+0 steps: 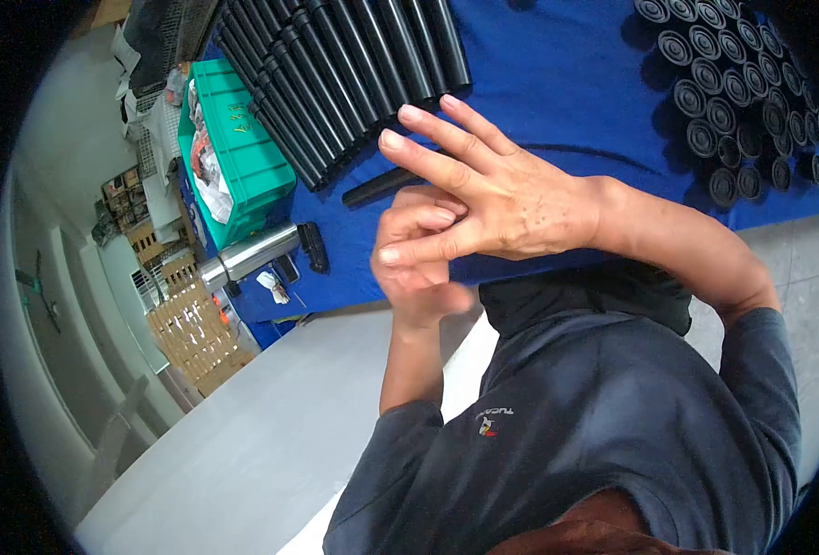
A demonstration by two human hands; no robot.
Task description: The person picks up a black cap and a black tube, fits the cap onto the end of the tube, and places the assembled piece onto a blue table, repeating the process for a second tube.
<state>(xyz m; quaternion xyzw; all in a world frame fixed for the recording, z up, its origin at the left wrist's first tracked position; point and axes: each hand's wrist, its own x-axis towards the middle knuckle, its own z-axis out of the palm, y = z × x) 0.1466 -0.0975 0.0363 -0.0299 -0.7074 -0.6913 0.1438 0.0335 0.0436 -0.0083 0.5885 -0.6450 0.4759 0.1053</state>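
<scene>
My right hand (530,199) is stretched out above the blue-covered table, fingers spread, with nothing visible in it. Against its index finger and thumb side rests my left hand (414,240), fingers curled and palm partly turned up. The left thumb is slightly blurred. Whether anything small sits between the left fingers is hidden. Just beyond both hands lies a single short black tube (372,188), partly covered by them. Further forward, long black tubes (335,83) lie side by side in a row.
Many round black ringed caps (719,116) stand in rows at the right. On the left are a green crate (257,153) with crumpled paper, a shiny metal cylinder (261,248) and a black object (313,248). A blue cloth (558,92) covers the table.
</scene>
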